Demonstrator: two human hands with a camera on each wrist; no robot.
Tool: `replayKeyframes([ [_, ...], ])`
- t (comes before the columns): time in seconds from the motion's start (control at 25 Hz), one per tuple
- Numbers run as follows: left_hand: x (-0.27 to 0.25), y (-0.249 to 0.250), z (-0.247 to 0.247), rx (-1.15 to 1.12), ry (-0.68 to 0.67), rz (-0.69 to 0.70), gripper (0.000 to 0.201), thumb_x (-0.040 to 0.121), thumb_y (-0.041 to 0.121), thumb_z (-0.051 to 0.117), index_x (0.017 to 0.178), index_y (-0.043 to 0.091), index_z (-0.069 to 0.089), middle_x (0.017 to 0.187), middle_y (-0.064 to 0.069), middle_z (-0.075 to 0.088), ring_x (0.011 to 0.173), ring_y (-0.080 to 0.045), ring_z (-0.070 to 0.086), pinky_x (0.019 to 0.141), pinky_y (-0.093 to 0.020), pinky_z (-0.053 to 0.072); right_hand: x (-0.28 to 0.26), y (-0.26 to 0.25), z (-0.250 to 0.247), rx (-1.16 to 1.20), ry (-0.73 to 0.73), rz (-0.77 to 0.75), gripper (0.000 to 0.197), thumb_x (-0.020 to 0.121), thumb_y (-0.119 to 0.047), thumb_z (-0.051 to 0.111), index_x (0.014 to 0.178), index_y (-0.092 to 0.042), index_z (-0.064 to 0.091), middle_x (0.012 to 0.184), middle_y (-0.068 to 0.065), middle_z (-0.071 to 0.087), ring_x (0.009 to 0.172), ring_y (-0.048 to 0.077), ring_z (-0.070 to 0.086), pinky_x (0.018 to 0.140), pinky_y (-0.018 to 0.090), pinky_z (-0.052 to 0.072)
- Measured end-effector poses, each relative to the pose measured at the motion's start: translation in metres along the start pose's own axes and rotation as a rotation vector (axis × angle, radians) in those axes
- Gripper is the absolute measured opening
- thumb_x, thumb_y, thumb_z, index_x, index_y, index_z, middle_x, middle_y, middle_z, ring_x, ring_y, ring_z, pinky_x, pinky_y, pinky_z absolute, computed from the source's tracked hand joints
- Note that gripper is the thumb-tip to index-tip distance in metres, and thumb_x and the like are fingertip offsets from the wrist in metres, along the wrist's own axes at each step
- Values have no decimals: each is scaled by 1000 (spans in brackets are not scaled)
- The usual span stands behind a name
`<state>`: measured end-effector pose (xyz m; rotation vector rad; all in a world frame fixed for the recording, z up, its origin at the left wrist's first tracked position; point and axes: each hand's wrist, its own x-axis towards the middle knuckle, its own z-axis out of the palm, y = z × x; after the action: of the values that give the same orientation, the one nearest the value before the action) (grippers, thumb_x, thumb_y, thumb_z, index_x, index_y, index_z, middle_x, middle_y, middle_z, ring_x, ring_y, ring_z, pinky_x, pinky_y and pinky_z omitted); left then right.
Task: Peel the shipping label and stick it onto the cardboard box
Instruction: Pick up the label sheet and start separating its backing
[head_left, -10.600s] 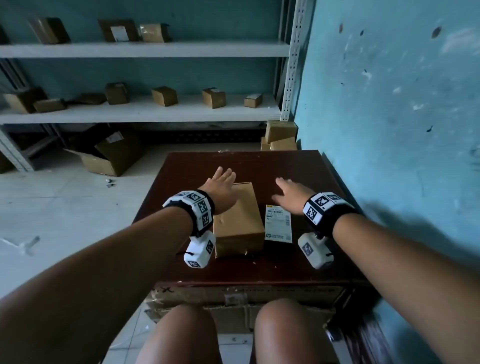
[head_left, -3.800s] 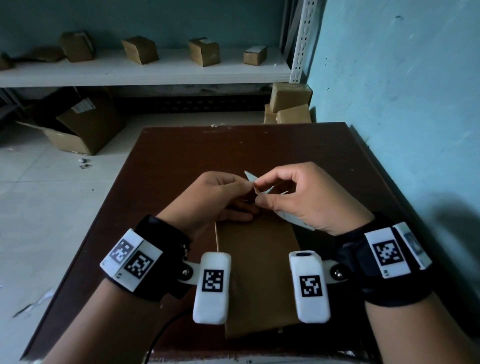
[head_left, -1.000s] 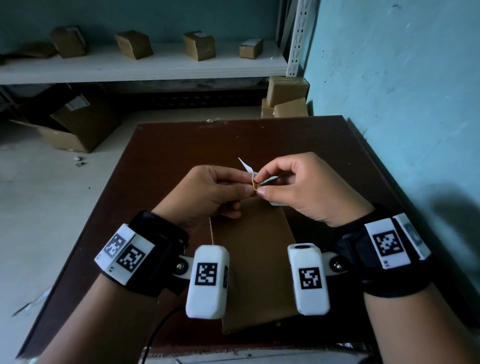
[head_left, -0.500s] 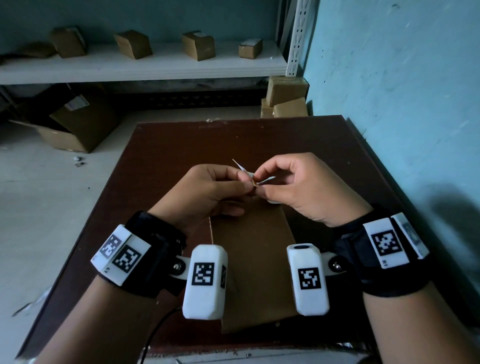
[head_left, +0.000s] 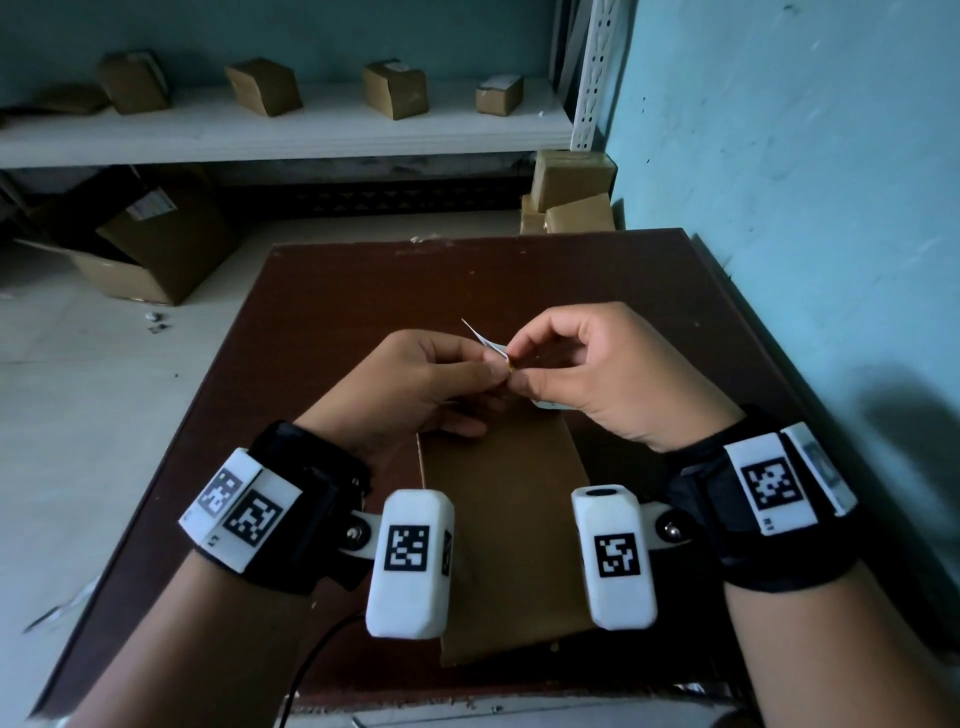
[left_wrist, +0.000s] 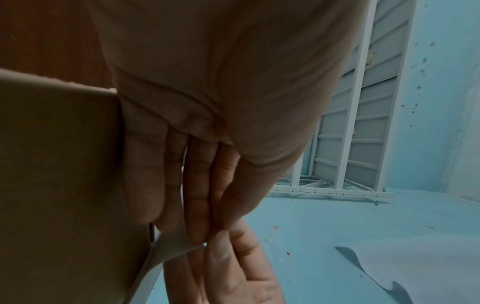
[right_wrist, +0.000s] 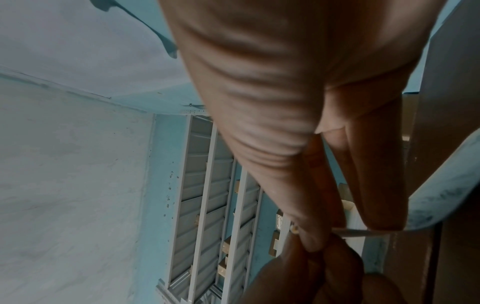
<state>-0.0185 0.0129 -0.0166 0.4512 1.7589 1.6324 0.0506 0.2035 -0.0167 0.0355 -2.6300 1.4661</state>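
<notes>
while the shipping label (head_left: 485, 340) sits pinched between my two hands above the far end of the cardboard box (head_left: 506, 540), one white corner of it sticks up past my fingertips and the rest curls down under my right palm. my left hand (head_left: 415, 389) has its grip closed on the label's edge, thumb and fingers pressed together on it, and my right hand (head_left: 597, 374) grips the same edge from the other side, fingertips meeting the left ones. the box lies flat on the dark brown surface (head_left: 337, 312), between my wrists. beyond the surface a white shelf (head_left: 291, 135) carries several small cartons (head_left: 395, 88), and an open carton (head_left: 156, 244) lies on the floor to the left.
</notes>
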Motion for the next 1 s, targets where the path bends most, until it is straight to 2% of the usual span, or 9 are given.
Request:
replayKeyframes([
  [0.16,1,-1,0,16,-6,6,18,75,26,69,86,13,74,98,-22,72,82,-17,68,60,-22,59,-1,-2,0,14,-11,5,17,77,-23,82,92,-26,75,89,-9,76,86,11,74,84,49,59],
  [0.36,1,-2,-2,10,-52,14,14,75,24,68,84,13,70,79,-8,68,74,-13,65,60,-22,59,-3,-5,0,49,-16,25,17,76,-21,84,90,-22,75,87,0,78,81,22,76,80,50,60],
  [0.52,0,0,-1,3,-45,13,16,74,24,68,84,12,70,78,-7,66,74,-14,64,60,-23,57,-3,-7,0,58,-25,20,19,75,-25,84,92,-22,75,88,0,77,82,24,76,79,51,60],
  [0.6,-1,0,-1,0,-25,20,7,79,20,67,81,14,71,76,-6,67,73,-13,64,59,-23,57,-4,-8,0,87,-34,24,19,77,-28,83,93,-21,76,88,-1,78,81,24,76,80,52,60],
  [0.68,-1,0,0,17,-17,28,7,82,19,67,81,15,73,75,-4,69,72,-12,64,58,-23,57,-5,-10,1,108,-30,29,21,78,-33,81,93,-19,76,87,-1,78,78,23,77,78,51,61],
  [0.8,-1,1,1,51,-27,40,16,72,28,70,82,16,74,75,-1,70,71,-10,65,58,-22,57,-4,-10,2,90,-14,28,20,79,-34,79,91,-18,76,86,0,77,76,19,77,76,48,63],
  [0.92,0,1,1,99,-20,49,8,86,19,67,84,14,73,72,1,69,70,-9,64,56,-22,57,-4,-9,1,80,-5,39,16,81,-32,77,91,-19,77,86,0,78,77,17,77,77,46,63],
  [1.0,1,-1,1,128,-11,53,14,94,13,61,84,14,72,70,3,68,69,-7,63,56,-22,56,-4,-9,1,52,5,36,11,85,-26,75,93,-19,78,86,-2,77,78,15,76,77,44,63],
])
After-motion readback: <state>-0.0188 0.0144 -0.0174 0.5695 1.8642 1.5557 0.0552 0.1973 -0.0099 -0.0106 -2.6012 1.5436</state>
